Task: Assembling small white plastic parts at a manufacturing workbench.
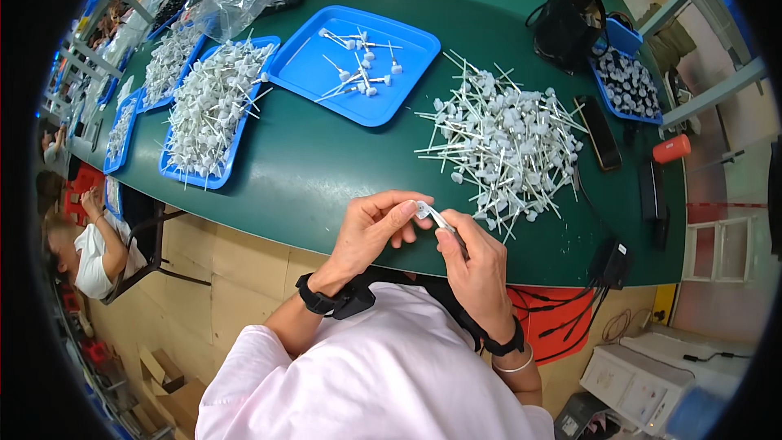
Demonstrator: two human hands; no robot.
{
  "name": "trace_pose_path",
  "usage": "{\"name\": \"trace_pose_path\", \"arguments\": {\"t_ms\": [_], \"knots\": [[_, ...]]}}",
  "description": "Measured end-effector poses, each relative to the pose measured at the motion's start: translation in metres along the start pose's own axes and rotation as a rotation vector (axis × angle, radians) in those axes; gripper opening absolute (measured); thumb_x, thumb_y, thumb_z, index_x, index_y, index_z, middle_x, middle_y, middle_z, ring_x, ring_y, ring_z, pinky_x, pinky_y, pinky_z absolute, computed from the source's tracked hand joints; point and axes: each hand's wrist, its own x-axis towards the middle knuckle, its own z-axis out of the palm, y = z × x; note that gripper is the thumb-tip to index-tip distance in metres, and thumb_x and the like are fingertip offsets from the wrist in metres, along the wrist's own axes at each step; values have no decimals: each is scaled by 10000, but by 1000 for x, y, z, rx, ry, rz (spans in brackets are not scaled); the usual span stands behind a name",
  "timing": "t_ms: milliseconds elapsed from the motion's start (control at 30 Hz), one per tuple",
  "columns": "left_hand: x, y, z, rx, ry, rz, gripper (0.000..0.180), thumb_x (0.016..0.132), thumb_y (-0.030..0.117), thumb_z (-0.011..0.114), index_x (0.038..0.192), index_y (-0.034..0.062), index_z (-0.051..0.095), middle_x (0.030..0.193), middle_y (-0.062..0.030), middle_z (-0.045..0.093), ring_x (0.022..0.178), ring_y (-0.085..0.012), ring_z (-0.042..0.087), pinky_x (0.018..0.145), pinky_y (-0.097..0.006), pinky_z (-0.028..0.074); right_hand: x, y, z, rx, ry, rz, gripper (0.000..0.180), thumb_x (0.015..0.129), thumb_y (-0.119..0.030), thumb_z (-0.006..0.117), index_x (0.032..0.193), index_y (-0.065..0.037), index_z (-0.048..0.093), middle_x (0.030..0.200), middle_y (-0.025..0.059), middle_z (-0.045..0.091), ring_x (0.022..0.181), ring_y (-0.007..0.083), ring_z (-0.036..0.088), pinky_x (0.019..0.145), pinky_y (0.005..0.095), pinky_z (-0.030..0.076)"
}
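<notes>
My left hand is raised at the table's near edge, pinching a small whitish plastic piece between thumb and forefinger. Close beside it, my right hand is closed round a slim tool with a pale tip and a darker grip; its exact kind is hard to make out. The tool's tip reaches the plastic piece. A large heap of white-headed pieces with thin stems lies on the table beyond my right hand. Ahead of my hands, a blue tray carries several similar pieces.
Further blue trays piled with white pieces stand at left. Plastic bags lie at the back. On the right are a phone, a black bag, and another filled tray. A seated person is at far left.
</notes>
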Motion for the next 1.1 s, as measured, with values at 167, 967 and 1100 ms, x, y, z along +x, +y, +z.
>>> {"name": "trace_pose_path", "arguments": {"t_ms": [167,967,1100], "knots": [[1,-1,0,-24,-70,-11,280,977,109,583,1232,2,630,1007,-91,706,822,-123,676,645,-216,530,1,4,-1,-123,-9,-32,171,953,-110,583,1101,-24,590,831,126,646,629,272,627,547,361,469],[-3,-7,7,-27,43,-51,317,933,93,652,1229,-10,607,971,-101,729,801,-101,683,638,-197,518,0,-8,-4,-359,-19,-123,157,924,-126,610,1067,-67,582,733,94,579,584,286,603,498,395,456],[-5,-10,9,3,61,-25,291,930,84,656,1203,-14,637,977,-86,729,815,-95,680,667,-201,528,0,-7,-3,-379,-26,-113,149,928,-126,603,1063,-67,583,732,96,580,584,289,608,493,397,461]]}}
